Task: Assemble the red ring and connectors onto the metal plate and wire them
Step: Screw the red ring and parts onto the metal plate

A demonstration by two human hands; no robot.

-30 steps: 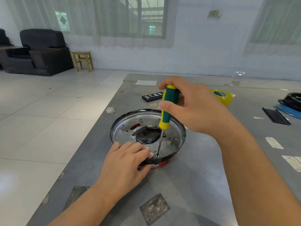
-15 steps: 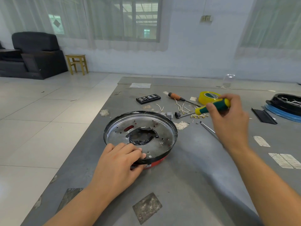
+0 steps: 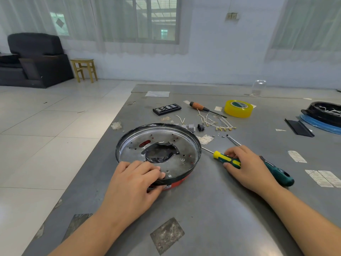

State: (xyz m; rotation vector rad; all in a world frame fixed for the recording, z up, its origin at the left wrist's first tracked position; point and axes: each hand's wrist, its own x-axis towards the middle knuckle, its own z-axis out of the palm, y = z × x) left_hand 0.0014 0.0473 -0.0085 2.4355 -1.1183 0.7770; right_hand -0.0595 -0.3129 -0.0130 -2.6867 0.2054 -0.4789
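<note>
A single wide-angle camera is sitting on the person's head, looking forward and down across a grey table (image 3: pixel 212 209). It is hanging close above the near edge, with both forearms entering from 6 o'clock. The round metal plate (image 3: pixel 184 159) is lying near centre, and the table is stretching away toward a window (image 3: pixel 140 21) at 12 o'clock. The wide lens is bending straight lines near the frame's edges.

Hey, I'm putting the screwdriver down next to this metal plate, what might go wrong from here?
1. The green and yellow screwdriver lies flat under your right hand; once released it may roll across the table.
2. Your left hand grips the rim of the metal plate; its edge looks thin and could nick your fingers.
3. The small screws and connectors beyond the plate could get knocked away.
</note>
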